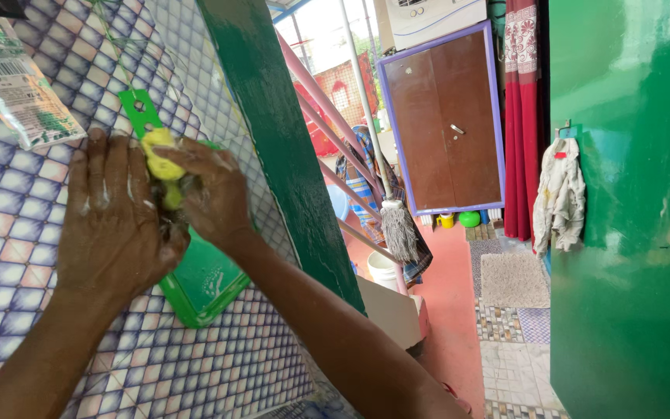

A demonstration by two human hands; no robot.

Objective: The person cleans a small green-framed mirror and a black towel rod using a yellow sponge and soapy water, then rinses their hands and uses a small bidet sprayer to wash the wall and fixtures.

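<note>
two hands on yellow sponge (163,164) against tiled wall (9,256), over green board (203,283). your left hand (114,221) presses it, right hand (211,194) pinches it. likely soft, wet, slippery; take hold across its middle.

Glossy green plastic board (205,283), spongy yellow scrubber (160,163), glossy patterned tiles (9,233), shaggy mop (399,231)

One head-worn camera looks close along a tiled wall (9,256), yard beyond at right.
</note>
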